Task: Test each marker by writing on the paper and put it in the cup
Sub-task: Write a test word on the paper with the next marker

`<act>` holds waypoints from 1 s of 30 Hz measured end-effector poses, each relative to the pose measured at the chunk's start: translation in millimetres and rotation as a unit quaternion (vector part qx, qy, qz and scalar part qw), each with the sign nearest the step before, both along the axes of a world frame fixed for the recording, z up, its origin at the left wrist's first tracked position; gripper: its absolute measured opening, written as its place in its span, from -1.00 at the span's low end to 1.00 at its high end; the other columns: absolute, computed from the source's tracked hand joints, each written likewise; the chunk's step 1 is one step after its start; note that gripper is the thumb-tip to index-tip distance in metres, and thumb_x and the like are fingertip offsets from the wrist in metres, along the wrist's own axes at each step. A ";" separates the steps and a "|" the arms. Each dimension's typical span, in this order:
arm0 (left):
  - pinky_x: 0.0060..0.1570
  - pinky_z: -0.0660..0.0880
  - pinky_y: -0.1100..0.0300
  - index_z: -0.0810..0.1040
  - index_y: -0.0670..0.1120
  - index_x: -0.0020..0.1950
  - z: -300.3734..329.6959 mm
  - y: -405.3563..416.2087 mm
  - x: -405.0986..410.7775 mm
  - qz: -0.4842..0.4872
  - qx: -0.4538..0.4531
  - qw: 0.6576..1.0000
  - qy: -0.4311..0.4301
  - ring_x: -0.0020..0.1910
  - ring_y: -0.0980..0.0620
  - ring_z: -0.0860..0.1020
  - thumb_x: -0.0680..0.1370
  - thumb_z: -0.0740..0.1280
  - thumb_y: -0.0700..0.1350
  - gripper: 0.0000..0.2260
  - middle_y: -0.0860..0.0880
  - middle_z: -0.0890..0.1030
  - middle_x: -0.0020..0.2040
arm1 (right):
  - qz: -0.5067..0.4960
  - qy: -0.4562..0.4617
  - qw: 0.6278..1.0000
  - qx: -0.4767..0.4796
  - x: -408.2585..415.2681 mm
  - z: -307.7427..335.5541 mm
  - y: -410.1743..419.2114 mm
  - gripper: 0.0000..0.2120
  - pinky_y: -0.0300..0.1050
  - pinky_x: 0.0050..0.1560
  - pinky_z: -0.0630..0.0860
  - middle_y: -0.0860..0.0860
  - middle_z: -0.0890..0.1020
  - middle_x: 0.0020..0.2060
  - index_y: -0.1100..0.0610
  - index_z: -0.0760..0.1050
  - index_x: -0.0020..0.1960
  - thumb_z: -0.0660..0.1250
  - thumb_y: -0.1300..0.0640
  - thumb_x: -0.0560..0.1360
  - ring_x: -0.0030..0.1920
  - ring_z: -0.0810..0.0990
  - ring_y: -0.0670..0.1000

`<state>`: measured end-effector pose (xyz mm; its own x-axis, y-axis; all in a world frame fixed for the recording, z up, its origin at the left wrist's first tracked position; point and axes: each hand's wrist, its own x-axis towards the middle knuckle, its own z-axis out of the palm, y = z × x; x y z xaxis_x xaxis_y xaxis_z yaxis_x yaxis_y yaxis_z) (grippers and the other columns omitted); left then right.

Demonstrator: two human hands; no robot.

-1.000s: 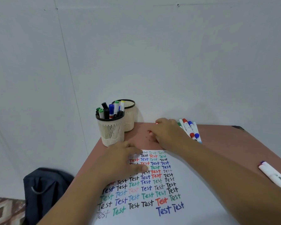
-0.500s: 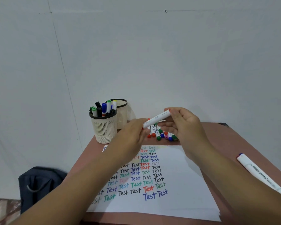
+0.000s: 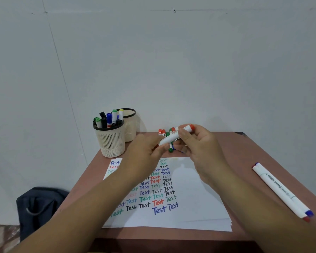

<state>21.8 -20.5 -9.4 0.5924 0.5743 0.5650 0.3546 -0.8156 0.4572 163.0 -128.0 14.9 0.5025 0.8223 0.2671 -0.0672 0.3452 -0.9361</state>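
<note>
Both hands held one red marker (image 3: 175, 136) over the desk (image 3: 244, 152): right hand (image 3: 199, 143) gripped the barrel, left hand (image 3: 150, 148) pinched the cap end. A hard tug could fling the cap.

The left hand (image 3: 146, 150) covers the lower end of the red marker (image 3: 175, 136), so whether its cap is on cannot be told. Both hands hide most of the loose markers (image 3: 164, 132) at the centre of the frame. The left forearm covers the left columns of writing on the paper (image 3: 195, 201). The bag (image 3: 38, 207) at lower left is partly behind the worktop (image 3: 248, 154).
</note>
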 end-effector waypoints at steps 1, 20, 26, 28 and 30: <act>-0.25 0.46 0.05 0.60 0.08 0.19 -0.4 3.8 1.4 -0.007 0.009 1.000 0.020 -0.25 0.08 0.48 0.62 0.12 0.22 -0.64 0.09 0.54 -0.21 | -0.011 -0.017 1.000 0.005 -1.5 -1.3 -0.4 -0.87 -0.03 -0.05 0.70 0.01 0.73 -0.20 0.25 0.60 0.13 0.37 0.21 0.63 -0.24 0.67 -0.03; -0.33 0.41 0.12 0.36 0.25 0.44 -26.3 25.3 -8.7 0.029 -0.014 0.987 0.156 -0.23 0.16 0.54 0.49 -0.14 0.53 -0.32 0.08 0.58 -0.23 | -0.070 0.034 0.992 -0.095 39.7 -26.6 43.2 -0.51 0.03 -0.03 0.71 0.19 0.65 0.08 0.12 0.27 0.30 0.48 0.25 0.53 -0.06 0.76 0.09; -0.13 0.43 0.21 0.57 0.14 0.27 -37.0 30.4 -3.9 0.073 0.038 0.977 0.199 0.02 0.13 0.55 0.66 0.16 0.10 -0.73 0.16 0.63 0.10 | -0.025 -0.042 0.987 -0.150 44.1 -48.8 50.5 -0.78 0.14 0.07 0.65 0.17 0.66 -0.12 0.22 0.51 0.07 0.46 0.38 0.49 -0.16 0.67 0.09; -0.31 0.33 0.27 0.59 0.12 0.20 -36.6 28.8 -4.0 0.085 0.040 0.974 0.205 -0.19 0.17 0.48 0.67 0.16 0.02 -0.77 0.15 0.56 -0.15 | -0.024 -0.076 0.983 -0.166 43.2 -51.4 52.0 -0.79 0.08 -0.02 0.67 0.16 0.65 -0.18 0.23 0.50 0.07 0.46 0.36 0.49 -0.24 0.64 0.07; -0.37 0.21 0.31 0.56 0.18 0.24 -38.2 30.4 -3.1 0.104 0.039 0.973 0.203 -0.25 0.19 0.42 0.66 0.17 0.04 -0.77 0.18 0.45 -0.23 | -0.028 -0.098 0.979 -0.175 42.7 -52.0 53.1 -0.80 0.03 -0.12 0.65 0.16 0.63 -0.22 0.22 0.49 0.04 0.45 0.37 0.49 -0.29 0.60 0.06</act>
<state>18.8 9.9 -47.6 0.6519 0.6701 0.3550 0.6536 -0.7339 0.1849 205.8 -74.9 -37.2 0.5161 0.8538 0.0691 0.1361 -0.0021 -0.9907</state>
